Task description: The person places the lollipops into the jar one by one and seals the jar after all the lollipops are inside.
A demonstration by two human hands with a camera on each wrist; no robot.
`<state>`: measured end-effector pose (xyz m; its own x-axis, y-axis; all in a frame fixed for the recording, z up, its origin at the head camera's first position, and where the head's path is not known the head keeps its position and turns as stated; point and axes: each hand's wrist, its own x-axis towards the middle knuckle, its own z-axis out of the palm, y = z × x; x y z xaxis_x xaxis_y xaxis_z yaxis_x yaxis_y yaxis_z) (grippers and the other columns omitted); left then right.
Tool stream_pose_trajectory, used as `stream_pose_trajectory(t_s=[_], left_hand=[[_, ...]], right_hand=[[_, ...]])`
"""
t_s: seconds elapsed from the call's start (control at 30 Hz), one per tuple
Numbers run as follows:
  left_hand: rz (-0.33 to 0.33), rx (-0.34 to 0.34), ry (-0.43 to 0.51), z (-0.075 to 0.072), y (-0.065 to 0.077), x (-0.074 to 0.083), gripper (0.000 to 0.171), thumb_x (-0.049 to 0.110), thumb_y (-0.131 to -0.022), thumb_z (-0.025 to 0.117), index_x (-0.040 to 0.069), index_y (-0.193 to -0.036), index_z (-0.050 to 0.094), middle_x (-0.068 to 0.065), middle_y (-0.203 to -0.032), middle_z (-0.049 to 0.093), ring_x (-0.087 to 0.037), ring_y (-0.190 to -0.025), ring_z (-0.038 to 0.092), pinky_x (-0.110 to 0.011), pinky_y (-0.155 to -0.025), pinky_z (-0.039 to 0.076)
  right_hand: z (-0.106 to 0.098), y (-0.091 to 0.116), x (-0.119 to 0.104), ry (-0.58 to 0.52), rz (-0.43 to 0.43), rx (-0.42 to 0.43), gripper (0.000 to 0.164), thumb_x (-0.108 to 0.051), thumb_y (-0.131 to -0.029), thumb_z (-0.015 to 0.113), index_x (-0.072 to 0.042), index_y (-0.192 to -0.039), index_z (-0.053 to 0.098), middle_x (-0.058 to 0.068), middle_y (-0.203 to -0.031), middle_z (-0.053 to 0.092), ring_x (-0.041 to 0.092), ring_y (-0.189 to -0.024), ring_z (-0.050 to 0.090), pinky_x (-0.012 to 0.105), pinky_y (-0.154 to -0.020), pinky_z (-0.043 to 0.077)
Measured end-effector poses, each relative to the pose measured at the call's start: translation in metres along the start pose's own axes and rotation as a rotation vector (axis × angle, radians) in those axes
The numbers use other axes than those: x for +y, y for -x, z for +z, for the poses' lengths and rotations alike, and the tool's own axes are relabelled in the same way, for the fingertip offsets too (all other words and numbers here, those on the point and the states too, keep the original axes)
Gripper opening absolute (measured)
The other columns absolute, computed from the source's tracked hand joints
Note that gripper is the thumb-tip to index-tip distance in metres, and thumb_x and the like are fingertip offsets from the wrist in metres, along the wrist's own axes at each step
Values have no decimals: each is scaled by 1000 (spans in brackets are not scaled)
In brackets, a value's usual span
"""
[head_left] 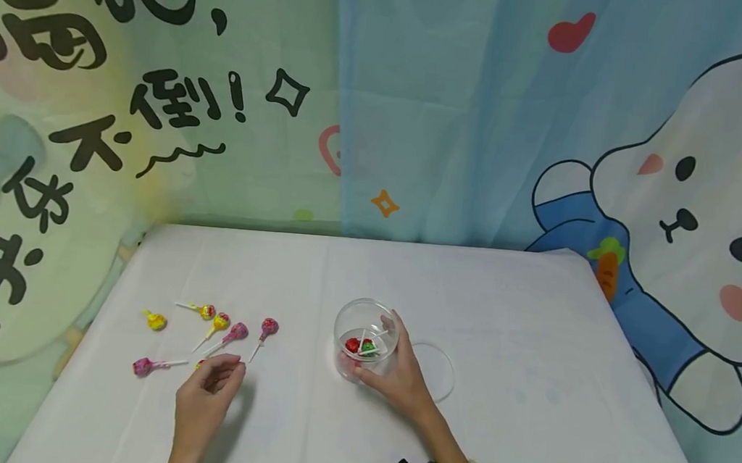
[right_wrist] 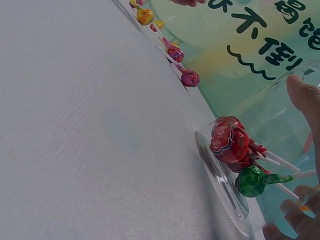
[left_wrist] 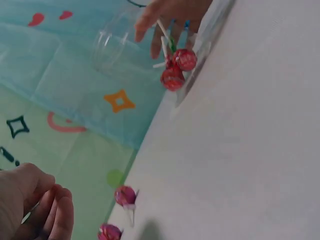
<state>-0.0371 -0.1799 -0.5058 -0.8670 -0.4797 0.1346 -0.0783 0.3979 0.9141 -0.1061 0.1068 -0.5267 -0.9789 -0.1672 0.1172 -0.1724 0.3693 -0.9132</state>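
Note:
My right hand (head_left: 399, 375) grips a clear round jar (head_left: 349, 324) standing on the table, with the thumb and fingers on opposite sides of its wall. In the right wrist view, red lollipops (right_wrist: 230, 142) and a green lollipop (right_wrist: 251, 181) lie inside, sticks toward the hand. My left hand (head_left: 209, 397) hovers over the scattered lollipops, fingers loosely curled, thumb tip at the fingertips; nothing shows between them in the left wrist view (left_wrist: 42, 207). Near its fingertips lies a purple lollipop (head_left: 270, 327); another lollipop is partly hidden behind the hand.
Several yellow and purple lollipops, such as a yellow one (head_left: 156, 321) and a purple one (head_left: 143, 367), lie on the left of the white table (head_left: 526, 418). A clear round lid (head_left: 453, 375) lies right of the jar. A printed curtain (head_left: 419, 119) hangs behind the table.

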Motion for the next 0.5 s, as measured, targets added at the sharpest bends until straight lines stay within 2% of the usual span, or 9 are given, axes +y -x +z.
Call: stream_pose_trajectory(t_s=[0.27,0.4,0.5], left_hand=[[-87,94,-104,-19,11,-14,15,5,-85,72,4,-100,70,-12,-92,72,10,-70,57,-4,-62,49],[-137,140,-150,-28,10,-20,16,7,-85,72,5,-101,70,-13,-92,72,11,-67,55,-4,-60,47],[-150,155,-172,-34,8,-25,16,7,-84,73,5,-99,70,-8,-88,71,12,-66,55,-5,-58,47]], right_hand=[[1,0,1,1,-2,7,111,-26,-68,86,-12,-154,16,17,-151,40,36,-141,37,58,-115,27],[1,0,2,3,0,8,111,-25,-68,86,-12,-154,16,17,-151,40,36,-141,37,57,-116,27],[0,0,1,6,6,5,111,-26,-68,86,-13,-154,16,16,-151,40,36,-141,37,58,-115,27]])
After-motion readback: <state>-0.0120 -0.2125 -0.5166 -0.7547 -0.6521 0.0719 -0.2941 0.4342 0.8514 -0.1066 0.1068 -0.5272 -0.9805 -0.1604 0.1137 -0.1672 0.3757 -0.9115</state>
